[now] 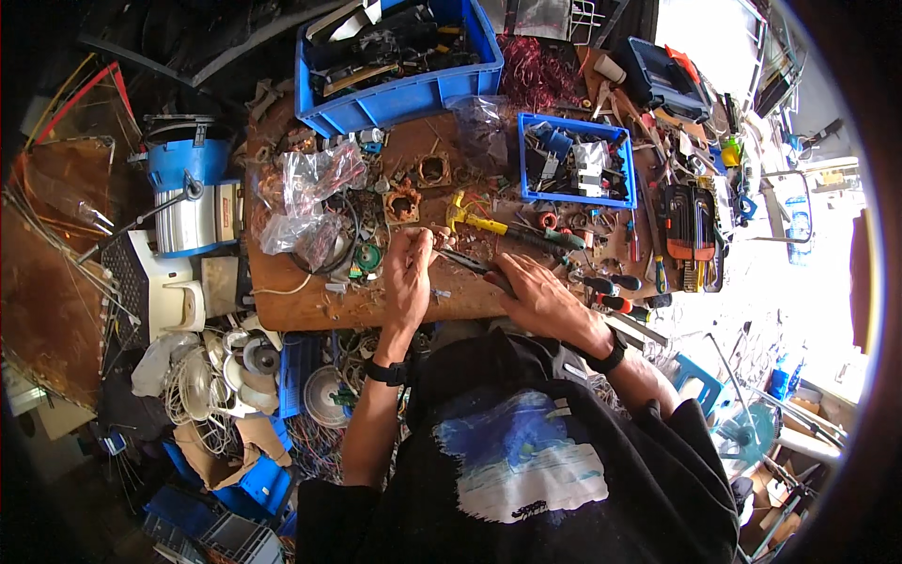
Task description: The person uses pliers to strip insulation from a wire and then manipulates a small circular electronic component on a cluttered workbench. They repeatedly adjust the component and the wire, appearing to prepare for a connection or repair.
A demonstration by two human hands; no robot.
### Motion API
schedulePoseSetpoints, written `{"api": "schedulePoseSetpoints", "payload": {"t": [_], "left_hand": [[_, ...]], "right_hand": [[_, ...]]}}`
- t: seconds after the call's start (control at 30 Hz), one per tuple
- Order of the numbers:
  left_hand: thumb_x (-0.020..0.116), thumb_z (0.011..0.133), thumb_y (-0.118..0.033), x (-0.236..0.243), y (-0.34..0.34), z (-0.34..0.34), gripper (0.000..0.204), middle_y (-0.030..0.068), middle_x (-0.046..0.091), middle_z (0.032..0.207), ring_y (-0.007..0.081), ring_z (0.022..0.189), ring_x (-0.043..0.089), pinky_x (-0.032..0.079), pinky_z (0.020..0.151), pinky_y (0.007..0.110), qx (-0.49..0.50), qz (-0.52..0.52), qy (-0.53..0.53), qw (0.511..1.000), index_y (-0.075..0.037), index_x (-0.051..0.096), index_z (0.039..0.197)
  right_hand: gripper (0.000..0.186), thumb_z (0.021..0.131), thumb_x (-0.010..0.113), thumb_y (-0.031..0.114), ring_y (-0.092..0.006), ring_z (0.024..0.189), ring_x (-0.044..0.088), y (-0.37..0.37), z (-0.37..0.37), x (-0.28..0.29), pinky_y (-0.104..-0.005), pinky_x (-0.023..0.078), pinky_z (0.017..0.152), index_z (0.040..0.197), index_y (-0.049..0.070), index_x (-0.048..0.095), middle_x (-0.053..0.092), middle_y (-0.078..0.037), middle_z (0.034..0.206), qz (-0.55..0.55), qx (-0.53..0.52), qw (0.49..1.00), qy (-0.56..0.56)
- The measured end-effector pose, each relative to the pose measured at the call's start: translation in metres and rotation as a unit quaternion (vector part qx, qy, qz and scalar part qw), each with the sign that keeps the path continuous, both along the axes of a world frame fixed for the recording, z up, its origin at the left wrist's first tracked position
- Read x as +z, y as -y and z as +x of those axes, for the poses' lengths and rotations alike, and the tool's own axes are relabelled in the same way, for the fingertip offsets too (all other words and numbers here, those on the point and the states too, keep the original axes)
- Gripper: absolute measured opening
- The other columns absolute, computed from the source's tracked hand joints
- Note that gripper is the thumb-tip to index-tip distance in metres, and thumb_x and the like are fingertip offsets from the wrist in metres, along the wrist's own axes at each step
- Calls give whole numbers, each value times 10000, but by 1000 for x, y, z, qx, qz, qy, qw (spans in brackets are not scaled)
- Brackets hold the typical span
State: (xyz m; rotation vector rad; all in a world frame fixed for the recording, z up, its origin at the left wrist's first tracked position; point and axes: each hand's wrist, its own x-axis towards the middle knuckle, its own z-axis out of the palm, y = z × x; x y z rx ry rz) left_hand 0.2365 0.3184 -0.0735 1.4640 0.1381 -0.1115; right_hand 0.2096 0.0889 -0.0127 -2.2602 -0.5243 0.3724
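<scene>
Over the near edge of the workbench, my left hand (410, 271) is closed in a pinch on something too small to make out. My right hand (545, 296) grips a slim metal tool with a dark handle (468, 262), its tip pointing left and reaching close to my left fingertips. Whether the tip touches the held piece cannot be seen. Just beyond my hands lie a yellow hammer (481, 222) and a square motor core with copper winding (402, 208). Another such core (432, 170) sits farther back. A green round part (368, 257) lies left of my left hand.
Clear plastic bags (310, 193) cover the bench's left side. A large blue crate (404, 105) and a smaller blue tray (577, 197) hold parts at the back. Screwdrivers (615, 282) and a hex key set (691, 224) lie right. Cable coils (193, 385) crowd the floor at left.
</scene>
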Motion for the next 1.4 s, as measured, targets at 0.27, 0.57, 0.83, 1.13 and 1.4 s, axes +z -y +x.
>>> {"api": "schedulePoseSetpoints", "payload": {"t": [0.27,0.57,0.83,1.13,1.4], "left_hand": [[457,1123,-230,8,3,1,233,100,721,1167,203,1048,715,566,938,334,3,-11,-12,1000,-48,602,1108],[455,1124,-215,-2,5,0,241,128,706,1180,233,1063,714,570,975,353,-8,-9,14,1000,-19,595,1105],[436,1117,-374,1,19,4,358,188,691,1279,264,1027,747,636,813,341,36,-36,-40,998,-106,575,1309],[484,1067,-529,-11,15,-4,539,116,676,889,264,858,761,657,668,398,1,-105,-175,979,-12,638,1066],[554,1053,-472,5,25,-8,471,262,709,1101,386,1037,733,613,944,499,0,-331,-270,904,-4,566,1098]], "right_hand": [[341,936,613,174,-444,1083,611,2,0,-3,-501,490,952,1204,-28,555,637,-260,1092,-1,-17,999,34],[384,919,602,136,-443,1085,624,3,2,-7,-504,493,946,1249,-51,542,643,-286,1102,-12,-6,1000,19],[211,956,613,173,-463,712,650,-9,-1,-11,-543,500,665,1088,14,576,671,-235,765,-77,-41,996,20],[212,957,628,223,-471,794,665,-13,-15,-35,-527,508,702,947,17,677,680,-255,800,33,-81,987,-131],[237,983,600,244,-509,810,654,-21,-32,-45,-574,509,722,1020,19,666,679,-276,816,30,-120,981,-146]]}}
